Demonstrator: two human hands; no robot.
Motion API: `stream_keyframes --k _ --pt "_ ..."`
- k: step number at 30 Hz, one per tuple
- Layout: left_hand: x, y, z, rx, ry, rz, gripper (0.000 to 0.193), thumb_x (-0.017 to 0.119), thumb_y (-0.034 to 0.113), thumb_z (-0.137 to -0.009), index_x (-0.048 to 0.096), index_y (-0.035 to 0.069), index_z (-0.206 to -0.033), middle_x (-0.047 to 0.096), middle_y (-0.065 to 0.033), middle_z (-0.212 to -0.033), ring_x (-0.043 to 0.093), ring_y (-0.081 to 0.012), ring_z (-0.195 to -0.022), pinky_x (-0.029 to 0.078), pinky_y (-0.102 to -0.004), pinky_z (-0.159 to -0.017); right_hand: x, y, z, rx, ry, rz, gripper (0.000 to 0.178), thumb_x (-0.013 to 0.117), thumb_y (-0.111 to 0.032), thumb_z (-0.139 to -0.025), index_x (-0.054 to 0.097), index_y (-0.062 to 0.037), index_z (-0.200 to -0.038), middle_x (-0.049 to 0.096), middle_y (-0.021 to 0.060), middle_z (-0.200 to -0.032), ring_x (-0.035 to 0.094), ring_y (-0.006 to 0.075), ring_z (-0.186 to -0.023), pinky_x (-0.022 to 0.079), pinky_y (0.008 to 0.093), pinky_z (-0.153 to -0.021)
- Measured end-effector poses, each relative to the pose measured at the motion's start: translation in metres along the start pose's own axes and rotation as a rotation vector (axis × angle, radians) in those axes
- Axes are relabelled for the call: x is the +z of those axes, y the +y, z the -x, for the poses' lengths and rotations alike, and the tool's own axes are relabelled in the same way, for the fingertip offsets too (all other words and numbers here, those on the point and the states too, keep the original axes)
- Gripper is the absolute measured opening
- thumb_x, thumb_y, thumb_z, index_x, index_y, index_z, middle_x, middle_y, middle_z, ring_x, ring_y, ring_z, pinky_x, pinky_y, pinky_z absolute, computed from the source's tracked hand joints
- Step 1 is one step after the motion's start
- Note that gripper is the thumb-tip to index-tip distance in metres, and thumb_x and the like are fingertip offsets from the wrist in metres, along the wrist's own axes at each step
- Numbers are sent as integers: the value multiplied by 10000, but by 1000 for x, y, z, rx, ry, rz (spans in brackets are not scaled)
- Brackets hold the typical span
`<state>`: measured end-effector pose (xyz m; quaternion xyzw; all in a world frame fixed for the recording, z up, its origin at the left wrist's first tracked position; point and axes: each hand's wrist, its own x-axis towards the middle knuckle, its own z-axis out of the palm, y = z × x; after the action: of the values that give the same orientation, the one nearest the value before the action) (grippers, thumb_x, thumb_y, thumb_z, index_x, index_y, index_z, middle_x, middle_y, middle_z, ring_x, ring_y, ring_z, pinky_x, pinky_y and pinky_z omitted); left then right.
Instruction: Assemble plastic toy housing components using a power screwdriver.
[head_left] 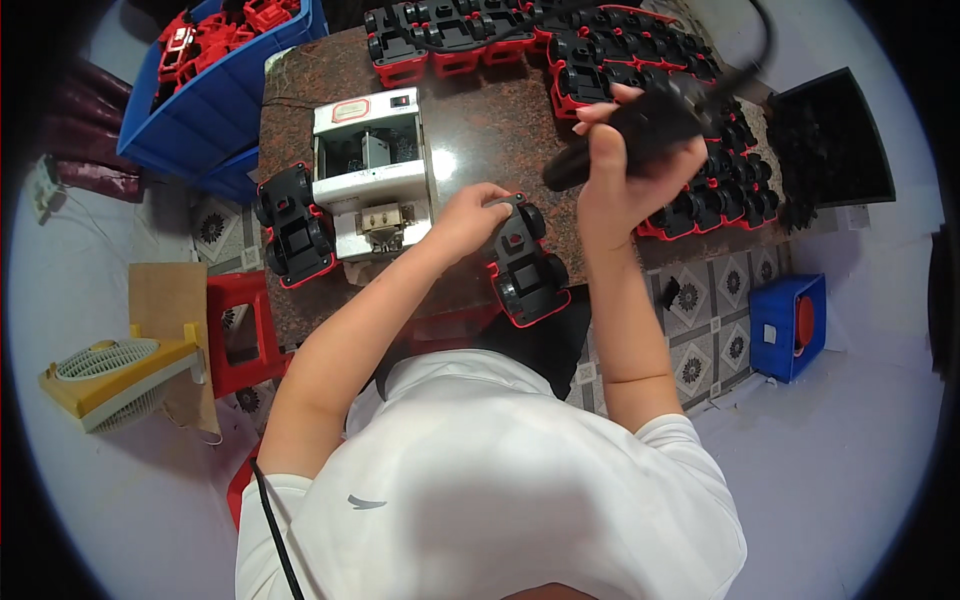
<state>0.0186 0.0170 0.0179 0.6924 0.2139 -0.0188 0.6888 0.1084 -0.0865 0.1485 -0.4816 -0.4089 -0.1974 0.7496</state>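
My left hand [470, 226] is closed on the far end of a toy car [524, 262], which lies upside down at the table's front edge, its black underside and wheels up and a red rim showing. Raised to the right of it, my right hand [640, 180] is wrapped round a black corded electric screwdriver [652, 128], slightly blurred, with its tip toward the left. Left of my left hand stands a white screw feeder [372, 182] with an open top. A second upturned toy car [296, 228] rests against the feeder's left side.
Rows of upturned toy cars [625, 60] fill the table's back and right. A blue bin [215, 85] of red car bodies stands at back left, a black bin [835, 140] at right. The screwdriver's cable [768, 40] hangs from above. A red stool [240, 335] is at lower left.
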Motion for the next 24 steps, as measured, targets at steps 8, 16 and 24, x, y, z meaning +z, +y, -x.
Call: stream_keyframes --k 8,16,24 --pt "-2 -6 3 -25 -39 21 305 584 174 -838 621 3 -1088 664 -111 -977 618 -190 -924 464 -308 -829 -38 43 7 581 -524 281 424 701 -94 -795 444 -28 -1125 560 47 -891 567 86 -695 468 229 -581" --pt "-2 1 6 -34 -46 -9 306 595 164 -832 623 1 -1089 665 -116 -981 617 -191 -929 462 -307 -836 -33 1 2 219 -175 -36 459 648 -219 -863 388 -5 -1176 568 131 -916 576 185 -710 508 307 -594" --pt "1 -1 3 -3 -71 -51 294 597 154 -825 631 -3 -1072 666 -120 -968 618 -188 -913 466 -307 -829 -10 2 11 162 -94 -89 573 654 -324 -850 302 -33 -1196 562 148 -933 576 201 -696 509 321 -592"
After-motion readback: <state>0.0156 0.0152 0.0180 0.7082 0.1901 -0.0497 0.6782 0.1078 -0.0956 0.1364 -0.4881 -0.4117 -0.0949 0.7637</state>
